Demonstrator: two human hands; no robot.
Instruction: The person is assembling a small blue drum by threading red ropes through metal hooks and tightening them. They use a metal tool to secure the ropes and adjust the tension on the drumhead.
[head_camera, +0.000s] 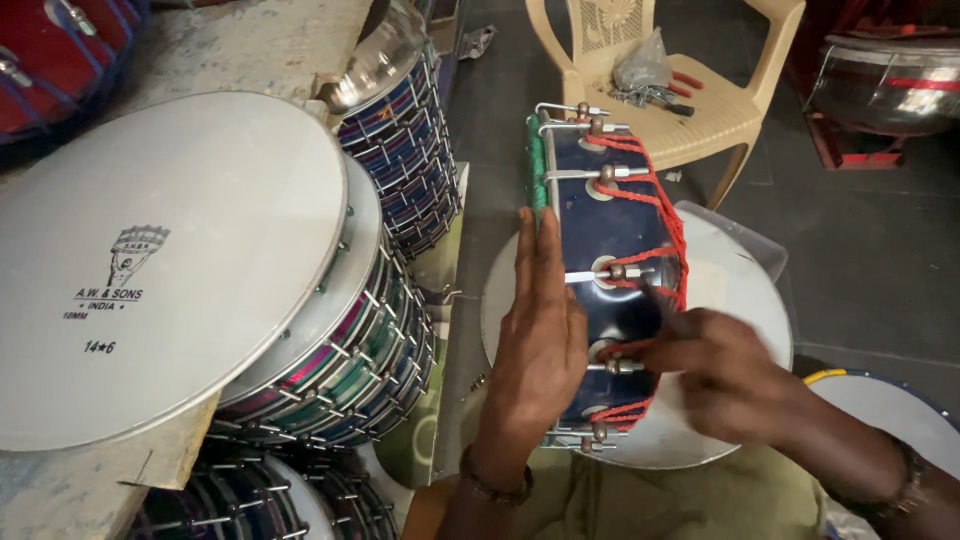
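A dark blue drum (610, 250) is held on edge at the centre of the view, above the person's lap, its shell turned up toward the camera. Red cord (655, 190) is laced in zigzags across the shell between metal tension rods (600, 275), and a green rim band (537, 165) runs along the left edge.

The left hand (535, 350) is laid flat against the left edge of the drum, fingers extended and pressed along the rim; its grip is released, nothing being clasped. A bracelet is worn at that wrist.

The right hand (725, 370) is placed on the right side of the shell, touching the red cord near a lower rod; it is blurred, and whether its grip is clenched cannot be told.

A white drumhead disc (740, 290) is seen beneath and behind the drum.

To the left, a large white-skinned drum (160, 260) is stacked on others with striped shells, and further striped drums (400, 140) are stacked behind it.

A beige plastic chair (700, 110) is stood on the dark floor beyond, with a clear bag and red-handled tools (655, 85) on its seat.
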